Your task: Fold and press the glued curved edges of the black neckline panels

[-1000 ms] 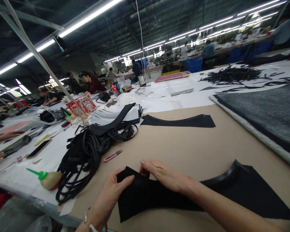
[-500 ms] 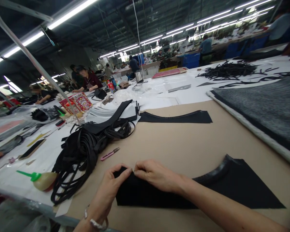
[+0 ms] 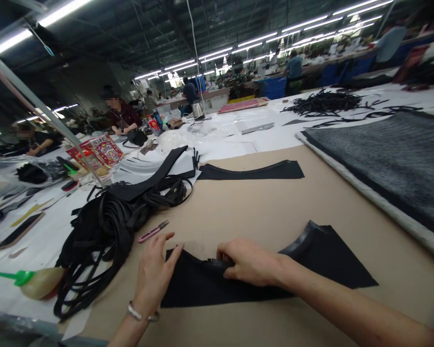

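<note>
A black fabric panel (image 3: 217, 289) with a curved upper edge lies before me on the beige board. My right hand (image 3: 251, 262) pinches the curved edge near its middle, where the rim looks folded and notched. At the panel's left end is my left hand (image 3: 155, 267), its fingers apart and the thumb by the top corner; it wears a silver bracelet. Toward the right the edge shows a shiny dark strip (image 3: 299, 243). Pink thread snips (image 3: 152, 232) lie just beyond my left hand.
Black strips (image 3: 101, 231) are heaped on the left, beside a squeeze bottle (image 3: 39, 283) with a green nozzle. A second black curved panel (image 3: 253, 170) lies farther back. Grey fabric (image 3: 379, 154) covers the right side. Several people work in the background.
My left hand has let go of the panel's corner and spread its fingers. My right hand has slid rightward along the curved edge. The view has shifted slightly right.
</note>
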A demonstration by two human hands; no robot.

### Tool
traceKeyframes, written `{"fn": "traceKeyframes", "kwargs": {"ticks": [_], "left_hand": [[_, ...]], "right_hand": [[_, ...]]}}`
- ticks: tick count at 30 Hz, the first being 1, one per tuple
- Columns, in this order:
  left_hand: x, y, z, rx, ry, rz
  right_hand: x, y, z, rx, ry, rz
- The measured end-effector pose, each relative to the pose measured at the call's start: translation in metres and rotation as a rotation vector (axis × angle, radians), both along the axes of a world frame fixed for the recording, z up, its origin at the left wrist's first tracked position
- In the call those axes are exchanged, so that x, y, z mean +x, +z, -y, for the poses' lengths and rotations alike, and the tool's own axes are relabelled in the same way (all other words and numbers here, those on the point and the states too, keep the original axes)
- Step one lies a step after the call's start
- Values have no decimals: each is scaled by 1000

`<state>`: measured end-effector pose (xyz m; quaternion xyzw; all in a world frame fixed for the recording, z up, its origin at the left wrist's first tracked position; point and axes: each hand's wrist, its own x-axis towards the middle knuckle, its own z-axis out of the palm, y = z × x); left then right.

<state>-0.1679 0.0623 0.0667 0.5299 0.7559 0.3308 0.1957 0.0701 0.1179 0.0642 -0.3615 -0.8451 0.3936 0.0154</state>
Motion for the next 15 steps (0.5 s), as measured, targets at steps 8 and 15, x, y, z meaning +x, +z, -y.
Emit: {"fn": "traceKeyframes", "kwargs": {"ticks": [8, 15], "left_hand": [[46, 6, -4, -295, -579, -270], [55, 9, -15, -312, -657, -357]], "right_hand": [[-8, -12, 8, 110, -74, 6], [-7, -24, 9, 145, -91, -86]]}}
